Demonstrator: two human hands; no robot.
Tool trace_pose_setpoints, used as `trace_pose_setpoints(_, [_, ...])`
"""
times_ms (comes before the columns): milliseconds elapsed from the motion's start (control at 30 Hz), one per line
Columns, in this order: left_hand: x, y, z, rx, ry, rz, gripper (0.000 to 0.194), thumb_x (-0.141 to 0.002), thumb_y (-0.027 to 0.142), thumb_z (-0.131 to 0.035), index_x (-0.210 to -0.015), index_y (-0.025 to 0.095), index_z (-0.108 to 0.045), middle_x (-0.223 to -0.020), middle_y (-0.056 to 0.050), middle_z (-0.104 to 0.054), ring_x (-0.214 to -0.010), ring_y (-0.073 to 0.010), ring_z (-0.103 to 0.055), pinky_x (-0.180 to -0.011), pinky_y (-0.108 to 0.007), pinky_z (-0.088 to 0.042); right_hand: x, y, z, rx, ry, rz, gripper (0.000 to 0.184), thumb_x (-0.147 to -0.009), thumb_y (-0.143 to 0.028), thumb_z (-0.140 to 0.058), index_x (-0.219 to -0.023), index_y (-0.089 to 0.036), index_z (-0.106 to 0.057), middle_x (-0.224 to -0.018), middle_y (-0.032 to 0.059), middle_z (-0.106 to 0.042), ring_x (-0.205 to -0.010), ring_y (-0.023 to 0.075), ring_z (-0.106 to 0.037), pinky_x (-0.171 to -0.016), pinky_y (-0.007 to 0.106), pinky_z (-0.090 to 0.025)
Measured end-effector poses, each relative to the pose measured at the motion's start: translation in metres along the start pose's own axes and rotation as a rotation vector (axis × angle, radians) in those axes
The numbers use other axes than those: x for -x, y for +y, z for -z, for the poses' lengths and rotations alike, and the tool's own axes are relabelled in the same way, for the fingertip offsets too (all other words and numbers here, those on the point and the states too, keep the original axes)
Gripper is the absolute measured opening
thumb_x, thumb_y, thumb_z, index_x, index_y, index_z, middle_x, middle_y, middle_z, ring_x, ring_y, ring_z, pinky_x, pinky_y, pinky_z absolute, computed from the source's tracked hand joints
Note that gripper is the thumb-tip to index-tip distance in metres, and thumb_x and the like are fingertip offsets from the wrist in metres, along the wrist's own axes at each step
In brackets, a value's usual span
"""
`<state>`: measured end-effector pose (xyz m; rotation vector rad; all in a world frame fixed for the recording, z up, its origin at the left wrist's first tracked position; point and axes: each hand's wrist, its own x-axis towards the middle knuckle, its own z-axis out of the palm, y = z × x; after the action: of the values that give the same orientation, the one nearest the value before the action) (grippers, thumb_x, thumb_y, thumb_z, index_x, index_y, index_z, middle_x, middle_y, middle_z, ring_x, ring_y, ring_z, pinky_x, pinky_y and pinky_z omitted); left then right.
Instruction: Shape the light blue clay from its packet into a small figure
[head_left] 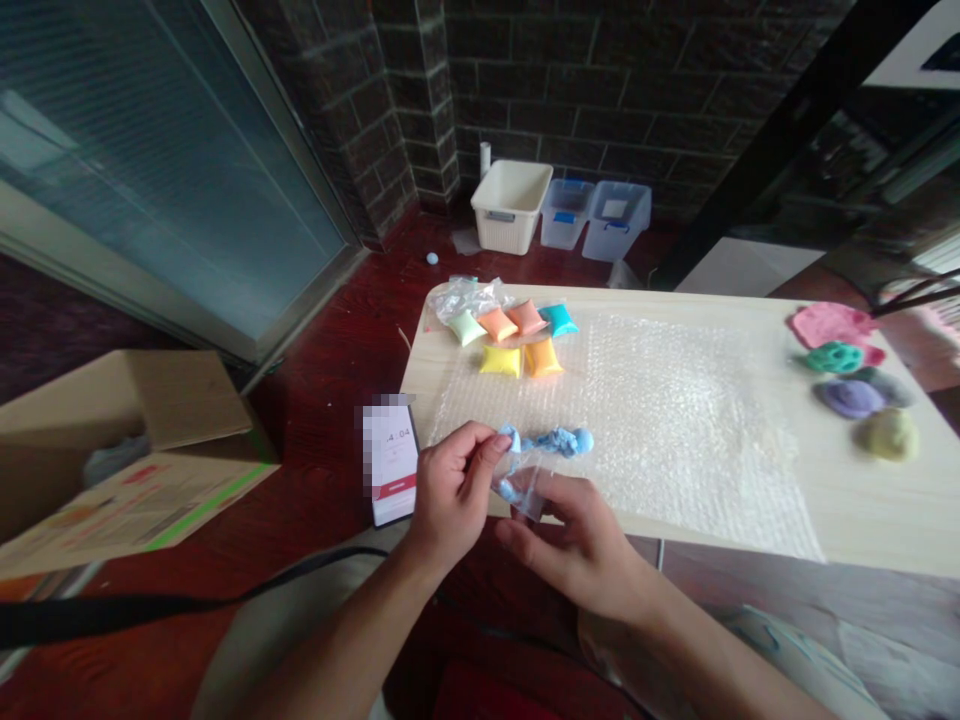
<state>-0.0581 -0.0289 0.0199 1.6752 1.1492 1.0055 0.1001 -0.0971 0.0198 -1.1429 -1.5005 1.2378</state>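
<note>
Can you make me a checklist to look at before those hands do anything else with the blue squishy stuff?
1. Left hand pinching the blue stuff: ok.
2. Right hand at the clear bag: ok.
3. Clear bag free of blue stuff: not ok, some shows in it.
4. Blue clump resting on the bubble wrap: cannot tell, it might be just above.
5. Six colored packets away from both hands: ok, they lie farther back.
6. Floor free of little things: not ok, a pale-blue ball is there.
</note>
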Motion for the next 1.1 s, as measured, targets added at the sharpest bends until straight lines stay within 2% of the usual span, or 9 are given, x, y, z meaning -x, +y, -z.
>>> trace_pose_setpoints(133, [0.001,0.001,-0.001,-0.024,-0.025,-0.007,0.033,-0.105,0.034,-0.056,-0.075,0.019,-0.058,-0.06,0.005,-0.05,-0.056,-0.0101,-0.048,-0.054,-0.023,-0.034,0.0,0.004,-0.002,-0.131,-0.037,-0.09,0.014,-0.097,-0.03,-0.069,-0.103,-0.019,-0.065,-0.083,0.0009,-0.061,-0.071,0.0141,-0.053,-0.063,0.025,-0.046])
trace_pose_setpoints(267, [0.005,0.0,-0.003,-0.038,-0.042,0.009,0.034,-0.104,0.035,-0.056,-0.074,0.019,-0.058,-0.06,0.004,-0.052,-0.057,-0.0107,-0.05,-0.055,-0.024,-0.035,-0.001,0.003,-0.002,-0.189,-0.068,-0.104,0.009,-0.098,-0.027,-0.066,-0.101,-0.019,-0.063,-0.086,0.0018,-0.061,-0.073,0.0143,-0.052,-0.065,0.026,-0.047])
trace_pose_setpoints(400, [0.004,0.0,-0.006,0.026,-0.037,0.047,0.035,-0.105,0.036,-0.056,-0.075,0.019,-0.059,-0.059,0.004,-0.052,-0.055,-0.0111,-0.05,-0.054,-0.023,-0.036,0.0,0.001,-0.005,-0.212,-0.043,-0.106,0.011,-0.095,-0.025,-0.068,-0.1,-0.02,-0.059,-0.084,0.0,-0.059,-0.067,0.0125,-0.05,-0.058,0.024,-0.044])
trace_pose_setpoints(600, [-0.003,0.0,-0.005,0.142,0.051,0.117,0.035,-0.104,0.04,-0.057,-0.075,0.02,-0.056,-0.065,0.003,-0.055,-0.061,-0.0119,-0.051,-0.057,-0.023,-0.04,0.0,0.001,-0.006,-0.246,0.008,-0.089,0.035,-0.096,-0.027,-0.07,-0.13,-0.021,-0.061,-0.09,0.0021,-0.066,-0.07,0.0136,-0.058,-0.061,0.025,-0.048])
trace_pose_setpoints(733, [-0.002,0.0,-0.002,0.054,0.031,0.081,0.036,-0.103,0.039,-0.058,-0.073,0.019,-0.058,-0.062,0.003,-0.052,-0.06,-0.0121,-0.048,-0.056,-0.024,-0.037,-0.002,0.002,-0.005,-0.304,0.047,-0.178,0.024,-0.096,-0.036,-0.072,-0.107,-0.016,-0.075,-0.073,0.0004,-0.065,-0.063,0.0121,-0.056,-0.059,0.025,-0.044])
trace_pose_setpoints(867, [-0.002,0.001,0.001,0.027,-0.004,0.067,0.039,-0.101,0.038,-0.06,-0.068,0.018,-0.058,-0.058,0.004,-0.047,-0.057,-0.0114,-0.044,-0.054,-0.026,-0.033,-0.004,0.003,-0.005,-0.597,0.078,-0.32,0.035,-0.097,-0.04,-0.063,-0.078,-0.013,-0.075,-0.066,0.0042,-0.068,-0.057,0.0139,-0.062,-0.059,0.027,-0.05])
trace_pose_setpoints(1000, [-0.003,0.003,0.001,0.052,-0.022,0.107,0.042,-0.1,0.038,-0.062,-0.063,0.018,-0.056,-0.057,0.004,-0.046,-0.055,-0.011,-0.043,-0.052,-0.025,-0.032,-0.008,0.006,-0.005,-0.861,0.128,-0.369,0.032,-0.092,-0.032,-0.057,-0.071,-0.013,-0.072,-0.059,0.0033,-0.066,-0.048,0.0142,-0.061,-0.05,0.026,-0.049])
trace_pose_setpoints(1100, [-0.002,0.004,-0.001,0.067,-0.035,0.137,0.044,-0.099,0.04,-0.063,-0.061,0.018,-0.054,-0.054,0.004,-0.044,-0.053,-0.0107,-0.041,-0.05,-0.025,-0.031,-0.009,0.007,-0.006,-0.979,0.118,-0.381,0.029,-0.09,-0.033,-0.06,-0.072,-0.013,-0.071,-0.056,0.0002,-0.061,-0.046,0.0134,-0.059,-0.047,0.024,-0.048])
